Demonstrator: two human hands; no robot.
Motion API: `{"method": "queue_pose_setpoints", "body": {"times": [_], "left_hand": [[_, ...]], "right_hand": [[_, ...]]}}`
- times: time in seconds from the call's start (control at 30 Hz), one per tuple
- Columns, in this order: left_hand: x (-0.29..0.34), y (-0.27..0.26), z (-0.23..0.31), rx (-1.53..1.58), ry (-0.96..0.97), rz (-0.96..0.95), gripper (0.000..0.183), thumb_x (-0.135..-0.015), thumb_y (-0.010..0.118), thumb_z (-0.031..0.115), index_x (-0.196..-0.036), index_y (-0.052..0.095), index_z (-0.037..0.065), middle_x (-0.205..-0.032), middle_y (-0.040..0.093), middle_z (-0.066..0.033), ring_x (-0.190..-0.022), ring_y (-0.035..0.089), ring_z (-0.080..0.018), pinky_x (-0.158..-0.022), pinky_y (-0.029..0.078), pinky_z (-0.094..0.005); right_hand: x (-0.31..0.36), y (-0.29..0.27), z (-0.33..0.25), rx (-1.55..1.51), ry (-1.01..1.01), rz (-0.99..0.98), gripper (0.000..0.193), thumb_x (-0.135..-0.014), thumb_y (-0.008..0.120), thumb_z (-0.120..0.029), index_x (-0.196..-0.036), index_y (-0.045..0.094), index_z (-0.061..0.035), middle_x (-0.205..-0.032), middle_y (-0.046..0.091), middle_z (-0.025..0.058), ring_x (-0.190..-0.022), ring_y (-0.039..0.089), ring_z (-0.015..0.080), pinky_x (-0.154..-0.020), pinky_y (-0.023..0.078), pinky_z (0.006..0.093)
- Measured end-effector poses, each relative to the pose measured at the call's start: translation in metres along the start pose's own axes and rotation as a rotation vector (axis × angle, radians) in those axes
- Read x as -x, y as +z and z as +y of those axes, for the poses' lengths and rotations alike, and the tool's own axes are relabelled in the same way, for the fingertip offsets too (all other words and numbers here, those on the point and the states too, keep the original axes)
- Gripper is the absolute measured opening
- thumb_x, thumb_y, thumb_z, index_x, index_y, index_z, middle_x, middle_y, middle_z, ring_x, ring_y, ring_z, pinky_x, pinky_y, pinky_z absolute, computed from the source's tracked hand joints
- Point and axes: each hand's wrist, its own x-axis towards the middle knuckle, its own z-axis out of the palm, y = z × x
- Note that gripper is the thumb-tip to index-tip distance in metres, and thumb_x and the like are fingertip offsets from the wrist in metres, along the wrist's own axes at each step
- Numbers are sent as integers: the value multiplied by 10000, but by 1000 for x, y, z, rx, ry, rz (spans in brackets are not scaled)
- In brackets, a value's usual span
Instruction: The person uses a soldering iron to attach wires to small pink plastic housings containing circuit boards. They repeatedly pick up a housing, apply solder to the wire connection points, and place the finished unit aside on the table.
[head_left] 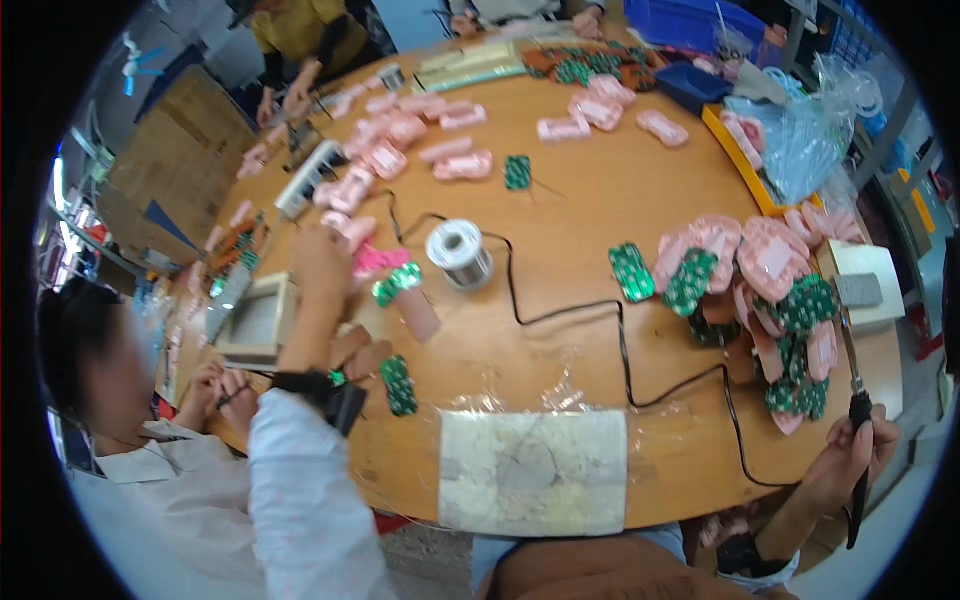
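My right hand (850, 455) grips the black handle of a soldering iron (857, 385) at the right edge of the table. The iron's metal tip points up at a grey sponge (858, 290) on a white block (862, 262). My left arm stretches forward, and my left hand (325, 262) is over the pink plastic housings (352, 190) at the left; its fingers are partly hidden, so their grip is unclear. Beside it lie a bright pink piece (378, 260) and a shiny green piece (398, 284). A solder spool (460, 254) stands to the right of that hand.
A worn white board (533, 470) lies in front of me. Green circuit boards (690, 280) and pink housings (775, 258) pile up at the right. A black cord (620, 335) winds across the table. A co-worker's hands (232, 392) are close at left, by a white frame (262, 318).
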Motion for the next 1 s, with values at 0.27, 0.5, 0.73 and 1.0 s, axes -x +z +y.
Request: {"method": "queue_pose_setpoints", "body": {"times": [0.27,0.5,0.73,1.0], "left_hand": [[61,-62,8,342,62,22,60,-710,689,57,-724,652,12,-772,606,-156,-792,572,-324,-756,437,-416],[-7,-6,71,453,202,-34,122,-682,700,107,-771,709,24,-821,663,-169,-782,619,-328,-705,478,-420],[-106,62,118,277,419,-475,357,-680,733,169,-1019,668,74,-1066,644,-154,-1006,589,-325,-862,474,-401],[-127,90,121,63,604,-528,327,-745,586,59,-1070,622,83,-1057,634,-155,-997,581,-374,-856,476,-441]], "right_hand": [[11,22,-3,-5,47,-70,157,-851,526,-135,-929,457,-18,-753,391,71,-637,398,111,-514,342,216],[21,22,-16,15,2,-185,196,-823,543,-158,-913,429,-27,-764,424,99,-577,427,133,-500,360,223],[11,18,0,89,26,-113,223,-811,559,-194,-887,418,-39,-720,415,82,-565,439,126,-487,364,221],[3,28,17,84,129,-184,156,-854,557,-123,-906,441,-32,-818,438,61,-644,431,86,-553,367,196]]}}
